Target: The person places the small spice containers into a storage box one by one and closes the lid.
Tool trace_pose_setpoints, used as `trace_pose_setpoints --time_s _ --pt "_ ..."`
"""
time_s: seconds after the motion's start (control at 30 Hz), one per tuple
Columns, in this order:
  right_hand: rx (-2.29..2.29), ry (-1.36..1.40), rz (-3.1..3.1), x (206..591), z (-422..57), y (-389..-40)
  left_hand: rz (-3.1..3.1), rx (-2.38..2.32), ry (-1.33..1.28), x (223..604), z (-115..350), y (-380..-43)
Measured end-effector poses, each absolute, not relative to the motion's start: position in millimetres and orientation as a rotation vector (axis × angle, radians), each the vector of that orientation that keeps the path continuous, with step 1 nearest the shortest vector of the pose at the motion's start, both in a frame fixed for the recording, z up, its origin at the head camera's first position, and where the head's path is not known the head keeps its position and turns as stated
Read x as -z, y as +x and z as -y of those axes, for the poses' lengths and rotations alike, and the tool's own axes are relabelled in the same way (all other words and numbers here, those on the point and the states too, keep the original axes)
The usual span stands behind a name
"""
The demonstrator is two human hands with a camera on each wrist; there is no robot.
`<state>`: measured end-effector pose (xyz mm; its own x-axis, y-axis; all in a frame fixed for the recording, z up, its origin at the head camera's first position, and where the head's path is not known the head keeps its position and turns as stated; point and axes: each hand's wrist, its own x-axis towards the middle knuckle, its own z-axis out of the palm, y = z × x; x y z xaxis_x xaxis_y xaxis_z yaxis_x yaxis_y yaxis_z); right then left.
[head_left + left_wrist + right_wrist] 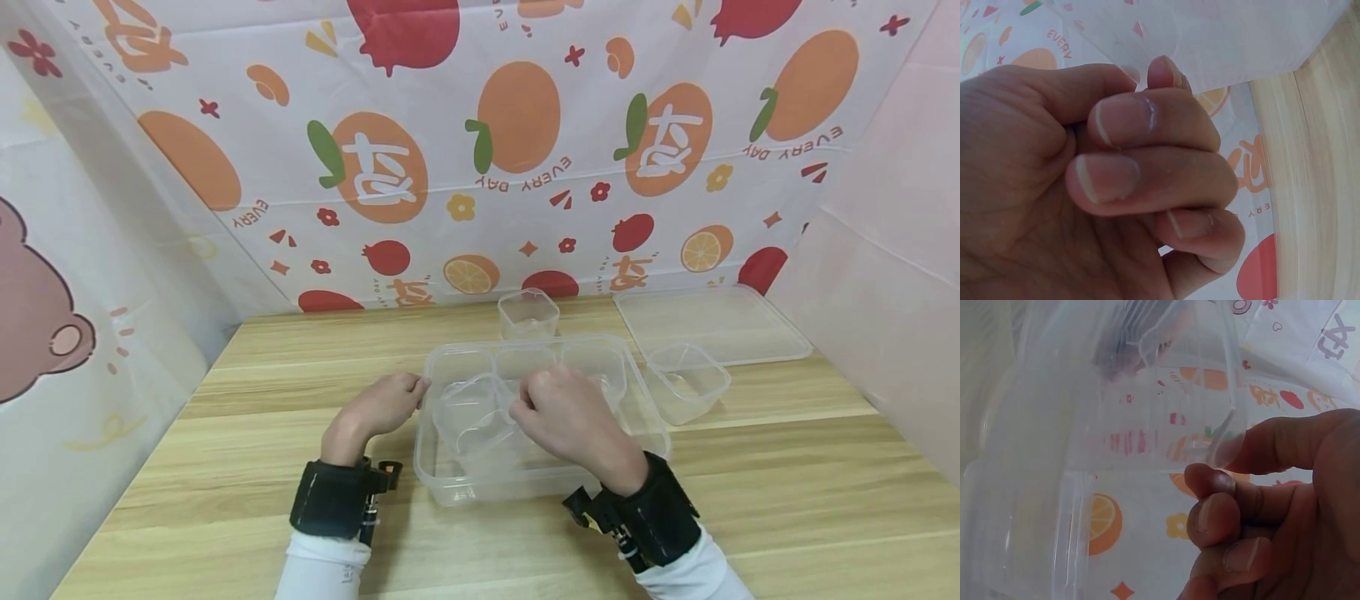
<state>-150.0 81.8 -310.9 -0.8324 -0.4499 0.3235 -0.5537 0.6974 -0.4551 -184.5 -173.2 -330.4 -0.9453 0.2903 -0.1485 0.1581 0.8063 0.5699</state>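
Observation:
A large clear plastic container (pixel 540 483) stands on the wooden table, with rounded compartment shapes along its back side. At its left rim, my left hand (pixel 378 410) pinches the edge between thumb and index finger; the left wrist view shows the translucent container wall (pixel 1229 44) at those fingertips. Tilted inside the large container is a small clear box (pixel 472 412). My right hand (pixel 573 417) is over the large container and pinches the small box's rim with thumb and index finger, as the right wrist view shows on the clear box (pixel 1147 419). The right hand hides part of the compartments.
Behind the large container stands a small clear box (pixel 528 317). Another small clear box (pixel 688 387) is at its right, overlapping the near edge of a flat clear lid (pixel 712 325). A fruit-print cloth (pixel 450 208) hangs along the table's back edge.

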Motion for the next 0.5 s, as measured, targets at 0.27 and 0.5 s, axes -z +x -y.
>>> trace_pose_setpoints --time_s 0.27,0.5 --pt "-0.852 0.880 2.744 314.2 -75.7 -147.4 -2.767 -0.830 0.355 330.8 173.9 -185.4" --pt "-0.882 0.925 2.732 315.5 -72.3 -145.9 -2.767 -0.826 0.355 329.1 174.3 -185.5"
